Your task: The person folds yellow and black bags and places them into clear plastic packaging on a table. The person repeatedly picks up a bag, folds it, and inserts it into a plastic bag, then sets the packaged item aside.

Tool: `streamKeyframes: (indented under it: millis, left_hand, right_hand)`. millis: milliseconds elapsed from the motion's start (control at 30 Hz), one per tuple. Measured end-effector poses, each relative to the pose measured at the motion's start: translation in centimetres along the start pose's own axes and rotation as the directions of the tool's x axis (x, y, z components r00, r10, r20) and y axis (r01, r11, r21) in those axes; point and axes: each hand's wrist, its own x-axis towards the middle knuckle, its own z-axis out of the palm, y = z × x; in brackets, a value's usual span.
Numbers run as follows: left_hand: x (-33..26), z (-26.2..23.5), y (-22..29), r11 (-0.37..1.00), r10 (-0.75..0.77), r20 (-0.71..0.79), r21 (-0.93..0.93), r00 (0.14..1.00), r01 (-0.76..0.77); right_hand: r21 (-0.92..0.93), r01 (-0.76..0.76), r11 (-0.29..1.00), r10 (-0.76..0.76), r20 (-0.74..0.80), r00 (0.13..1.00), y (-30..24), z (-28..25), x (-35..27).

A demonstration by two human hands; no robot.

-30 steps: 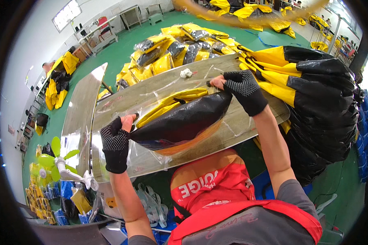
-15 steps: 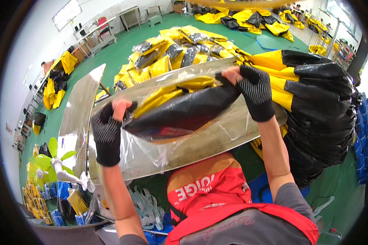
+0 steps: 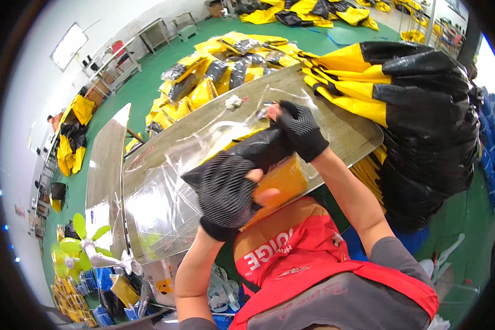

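Note:
A folded black-and-yellow bundle (image 3: 263,147) of shiny sheet material lies slanted across the near side of the table. My right hand (image 3: 301,131), in a black knitted glove with bare fingertips, is closed on its far right end. Over the bundle's near left part rests my left hand (image 3: 225,190), gloved the same way, with back up and thumb and a fingertip apart. That hand hides part of the bundle. Clear plastic film (image 3: 168,190) is spread on the table to the left and beyond the bundle.
Packed yellow-and-black bundles (image 3: 203,91) are heaped beyond the table (image 3: 349,135). A large stack of black-and-yellow sheets (image 3: 423,115) hangs over its right end. A green-bladed fan (image 3: 88,245) stands at lower left. A crumpled white scrap (image 3: 233,102) lies near the far edge.
The bundle has come down from between my raised hands toward me. My left hand has moved right and near, from gripping its left end to lying over it. My right hand still grips its right end.

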Motion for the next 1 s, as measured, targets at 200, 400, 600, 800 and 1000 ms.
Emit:
streamKeyframes:
  millis: [200,400,600,800,1000]
  left_hand:
    - [0.5,2.1,0.6,0.966,-0.235,0.228,-0.053,0.945,0.253]
    - [1.6,2.2,-0.2,0.890,-0.456,-0.035,-0.044,0.889,0.454]
    - [-0.2,4.5,0.3,0.840,-0.540,-0.156,-0.038,0.827,0.541]
    - [-4.7,1.6,1.8,0.784,-0.554,-0.377,0.064,0.743,0.617]
    - [-16.8,2.5,-3.6,-0.390,-0.825,0.563,-0.614,0.035,0.686]
  right_hand:
    - [0.039,0.111,0.993,-0.113,0.050,0.992,0.8,-1.1,0.0]
    - [0.164,0.049,0.985,-0.100,0.319,0.943,-1.7,-1.1,0.4]
    - [-0.142,-0.027,0.990,0.080,0.381,0.921,2.0,-0.7,-3.4]
    - [0.265,-0.308,0.914,0.253,0.223,0.941,4.9,-0.8,-8.0]
    - [0.193,-0.241,0.951,0.213,0.153,0.965,4.4,0.2,-7.5]
